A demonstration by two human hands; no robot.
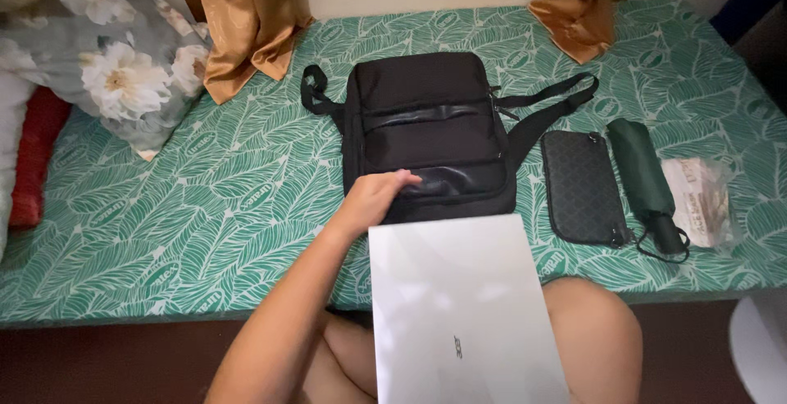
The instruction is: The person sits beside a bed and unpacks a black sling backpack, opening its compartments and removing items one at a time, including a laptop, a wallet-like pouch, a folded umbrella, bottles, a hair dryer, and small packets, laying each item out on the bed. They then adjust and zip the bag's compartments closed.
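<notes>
Left hand [373,199] is laid on the lower edge of the black rectangular fabric shoulder bag [426,129], fingers spread flat, nothing clamped. Seems like the bag's opening is being felt for; next, a firm pinch on that edge is called for. Forearm is stretched toward 12 o'clock. A closed silver laptop [463,314] is rested on the lap at 6 o'clock, touching the bag. Right hand isn't seen.
</notes>
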